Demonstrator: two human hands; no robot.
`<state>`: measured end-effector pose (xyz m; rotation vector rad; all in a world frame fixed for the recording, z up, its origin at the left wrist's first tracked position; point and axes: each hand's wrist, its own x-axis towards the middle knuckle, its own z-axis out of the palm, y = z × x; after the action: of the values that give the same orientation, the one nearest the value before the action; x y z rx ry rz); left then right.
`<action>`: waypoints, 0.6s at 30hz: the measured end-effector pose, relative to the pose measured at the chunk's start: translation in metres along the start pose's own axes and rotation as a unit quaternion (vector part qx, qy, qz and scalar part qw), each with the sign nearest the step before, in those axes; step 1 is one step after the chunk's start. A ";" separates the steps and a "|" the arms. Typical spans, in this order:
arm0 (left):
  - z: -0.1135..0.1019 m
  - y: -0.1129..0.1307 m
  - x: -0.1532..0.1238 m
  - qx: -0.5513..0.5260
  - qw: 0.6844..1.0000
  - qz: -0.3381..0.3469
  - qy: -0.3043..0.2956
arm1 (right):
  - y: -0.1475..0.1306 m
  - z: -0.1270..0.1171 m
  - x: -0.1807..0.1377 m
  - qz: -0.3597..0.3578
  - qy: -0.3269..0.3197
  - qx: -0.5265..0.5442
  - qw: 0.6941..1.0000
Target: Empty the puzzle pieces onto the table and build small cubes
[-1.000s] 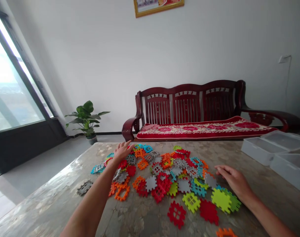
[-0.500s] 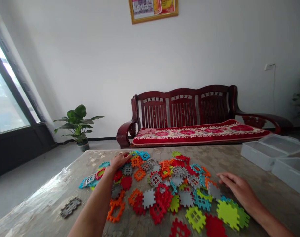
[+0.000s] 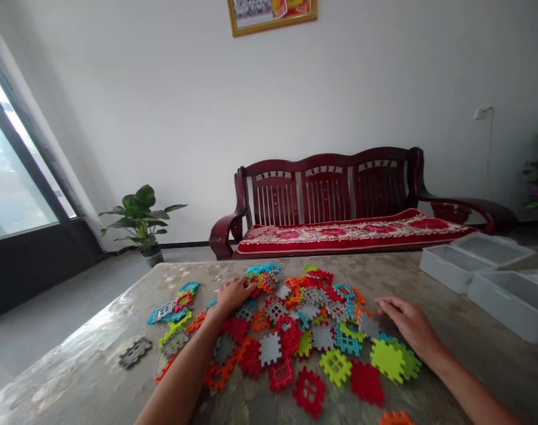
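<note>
My left hand [image 3: 235, 293] lies palm down at the left side of a heap of notched plastic building tiles, its fingers stretched out against a red and green tile [image 3: 253, 280]. Whether it pinches any tile is hidden. A blue-grey window tile [image 3: 246, 310] is right beside it. My right hand [image 3: 404, 319] rests at the heap's right edge, fingers extended and holding nothing. Its fingertips are near a plain grey tile [image 3: 367, 324]. Below it lies a lime green tile [image 3: 387, 360]. Nearer me are a red window tile [image 3: 308, 392] and a green window tile [image 3: 335, 367].
A dark grey tile [image 3: 135, 352] lies apart at the left, near a small group with a pink frame tile [image 3: 183, 301]. Clear plastic boxes [image 3: 510, 304] stand on the table's right. Behind the table [image 3: 96, 378] is a wooden bench [image 3: 326, 189]; a potted plant [image 3: 147, 218] stands left.
My left hand has moved right, and tiles at the heap's left side have shifted rightward. More tiles now show left of my forearm. My right hand keeps its shape near the right edge.
</note>
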<state>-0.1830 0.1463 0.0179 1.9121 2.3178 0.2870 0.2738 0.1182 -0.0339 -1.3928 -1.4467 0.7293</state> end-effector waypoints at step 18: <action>-0.021 0.041 0.059 0.001 1.000 0.024 0.007 | 0.002 0.003 0.001 -0.008 -0.018 0.014 1.000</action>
<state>-0.1591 0.2103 0.0488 1.9740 2.2849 0.3046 0.2715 0.1198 -0.0366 -1.3511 -1.4700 0.7645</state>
